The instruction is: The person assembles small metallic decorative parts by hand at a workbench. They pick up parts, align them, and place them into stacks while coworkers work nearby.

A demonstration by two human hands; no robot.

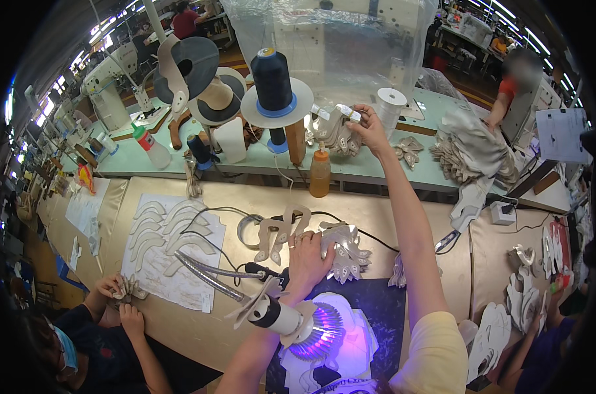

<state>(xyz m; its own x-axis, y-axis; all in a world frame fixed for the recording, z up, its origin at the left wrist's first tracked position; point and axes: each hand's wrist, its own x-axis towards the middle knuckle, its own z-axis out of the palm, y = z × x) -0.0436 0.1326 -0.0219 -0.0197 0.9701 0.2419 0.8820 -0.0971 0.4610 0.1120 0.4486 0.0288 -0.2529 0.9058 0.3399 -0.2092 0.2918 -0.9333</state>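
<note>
My right arm reaches across to the green bench, where my right hand (369,129) pinches the upper end of a tagged bundle of pale cut pieces (343,136). A white tag (348,113) shows at its fingertips. Nearer to me, my left hand (307,261) lies on the tan table with fingers stretched out. Its thumb side touches a stack of pale curved pieces (345,253). Just beyond that hand are flat looped pieces (281,233). A lamp (321,331) throws violet light on a pile of white shaped pieces (360,338) below my left hand.
An amber bottle (320,174) and thread cones (272,79) stand near my right hand. The lamp's metal gooseneck (209,279) and a black cable cross the table. Curved pieces lie on a white sheet (160,282). Co-workers sit at both sides and far right.
</note>
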